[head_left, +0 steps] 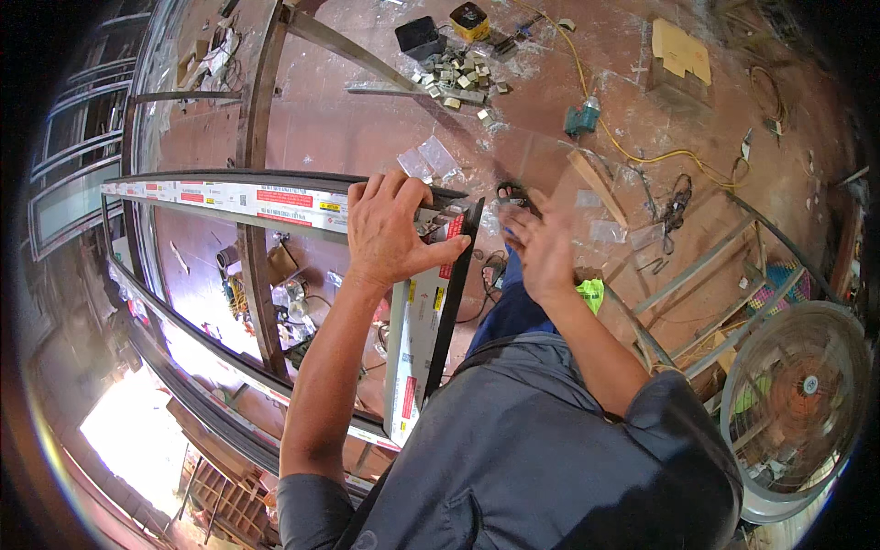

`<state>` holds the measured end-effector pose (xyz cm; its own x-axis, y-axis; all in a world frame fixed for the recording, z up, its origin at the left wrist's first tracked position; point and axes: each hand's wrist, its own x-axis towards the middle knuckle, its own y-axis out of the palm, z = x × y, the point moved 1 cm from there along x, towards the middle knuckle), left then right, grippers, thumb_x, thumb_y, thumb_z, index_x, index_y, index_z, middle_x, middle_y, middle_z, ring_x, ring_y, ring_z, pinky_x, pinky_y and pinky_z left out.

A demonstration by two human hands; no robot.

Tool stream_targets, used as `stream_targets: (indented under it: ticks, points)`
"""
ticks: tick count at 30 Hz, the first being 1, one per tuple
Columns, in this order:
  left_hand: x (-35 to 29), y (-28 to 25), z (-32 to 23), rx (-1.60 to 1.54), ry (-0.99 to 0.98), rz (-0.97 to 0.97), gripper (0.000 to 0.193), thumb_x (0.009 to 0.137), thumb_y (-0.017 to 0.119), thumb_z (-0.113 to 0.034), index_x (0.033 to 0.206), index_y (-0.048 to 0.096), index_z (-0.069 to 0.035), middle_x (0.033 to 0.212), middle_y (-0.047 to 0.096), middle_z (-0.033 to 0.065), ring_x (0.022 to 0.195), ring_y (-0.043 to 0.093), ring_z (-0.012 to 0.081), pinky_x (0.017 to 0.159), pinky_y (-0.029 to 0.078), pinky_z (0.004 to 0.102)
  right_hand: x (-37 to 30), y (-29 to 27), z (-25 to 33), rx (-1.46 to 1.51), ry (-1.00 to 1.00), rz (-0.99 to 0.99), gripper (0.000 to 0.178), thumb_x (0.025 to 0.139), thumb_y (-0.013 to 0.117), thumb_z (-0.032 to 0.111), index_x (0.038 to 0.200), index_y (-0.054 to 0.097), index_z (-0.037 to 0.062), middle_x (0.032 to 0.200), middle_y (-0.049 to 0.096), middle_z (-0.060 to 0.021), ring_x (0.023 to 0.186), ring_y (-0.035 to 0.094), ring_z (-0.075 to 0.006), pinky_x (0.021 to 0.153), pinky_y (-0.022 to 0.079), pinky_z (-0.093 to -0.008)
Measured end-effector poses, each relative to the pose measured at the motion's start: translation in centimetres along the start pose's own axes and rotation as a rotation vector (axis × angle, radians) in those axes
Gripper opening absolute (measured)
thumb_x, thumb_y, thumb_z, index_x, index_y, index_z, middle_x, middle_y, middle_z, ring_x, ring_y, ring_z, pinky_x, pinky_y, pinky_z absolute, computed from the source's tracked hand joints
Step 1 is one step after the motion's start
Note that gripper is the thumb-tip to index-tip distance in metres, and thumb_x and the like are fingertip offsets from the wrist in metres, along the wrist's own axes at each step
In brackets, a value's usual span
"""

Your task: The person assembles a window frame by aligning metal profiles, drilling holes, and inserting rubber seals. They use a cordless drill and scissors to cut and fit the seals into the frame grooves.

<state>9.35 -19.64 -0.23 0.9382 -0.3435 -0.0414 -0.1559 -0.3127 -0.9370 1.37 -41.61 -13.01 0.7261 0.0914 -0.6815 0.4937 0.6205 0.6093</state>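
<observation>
A long metal window or door frame point(275, 200) lies across my left side, wrapped in white protective film with red and yellow labels and edged with black strips. My left hand point(383, 236) grips its far right corner: the fingers lie over the far bar and the thumb stretches across the short end bar point(414, 344). Just right of that corner, my right hand point(541, 246) is raised in the air, apart from the frame. Motion smears its fingers, so their pose and anything in them cannot be made out.
Steel supports point(252, 137) stand under the frame. On the reddish floor lie small metal blocks point(463, 75), a teal power tool point(582, 117) with a yellow cord, cardboard point(680, 50) and a wooden piece point(598, 188). At right are a large round fan point(797, 403) and a metal ladder-like frame point(701, 252).
</observation>
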Motion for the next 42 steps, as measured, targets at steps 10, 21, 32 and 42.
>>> stream_targets:
  ticks: [10, 21, 32, 42]
  points:
    - [0.2, 0.0, 0.9, 0.007, 0.014, -0.028, 0.057, 0.060, 0.087, -0.057, 0.086, 0.063, -0.012, 0.092, 0.058, 0.0076, 0.093, 0.058, 0.0305, 0.087, 0.039, 0.0450, 2.8, 10.3, -4.2, 0.202, 0.335, 0.146, 0.089, 0.101, 0.030, 0.081, 0.131, 0.060, 0.0036, 0.116, 0.072, -0.0149, 0.103, 0.072, -0.0292, 0.094, 0.060, -0.0443]
    - [-0.4, 0.5, 1.3, 0.019, 0.046, -0.077, 0.062, 0.063, 0.085, -0.064, 0.087, 0.064, -0.011, 0.091, 0.059, 0.0070, 0.090, 0.058, 0.0320, 0.085, 0.039, 0.0448, 2.5, 5.9, -4.4, 0.061, 0.062, 0.204, 0.055, 0.112, 0.048, 0.052, 0.122, 0.065, 0.0016, 0.117, 0.073, -0.0114, 0.103, 0.071, -0.0219, 0.094, 0.057, -0.0374]
    - [-4.6, 2.1, -0.7, 0.040, -0.152, -0.284, 0.078, 0.072, 0.084, -0.063, 0.124, 0.069, -0.008, 0.139, 0.059, 0.0170, 0.133, 0.053, 0.0382, 0.119, 0.028, 0.0599, 3.0, 5.3, -2.3, -0.345, -0.086, 0.322, 0.026, 0.107, 0.059, 0.017, 0.127, 0.066, 0.0009, 0.106, 0.073, -0.0040, 0.093, 0.067, -0.0088, 0.086, 0.053, -0.0248]
    - [-14.3, 3.5, -5.7, -0.100, -0.651, -0.120, 0.124, 0.068, 0.093, -0.051, 0.163, 0.031, -0.001, 0.144, 0.053, 0.0335, 0.124, 0.061, 0.0480, 0.101, 0.051, 0.0533, 4.0, 5.0, -3.2, -0.177, -0.104, 0.364, 0.022, 0.107, 0.062, 0.015, 0.121, 0.063, -0.0017, 0.104, 0.074, -0.0063, 0.090, 0.070, -0.0114, 0.085, 0.056, -0.0258]
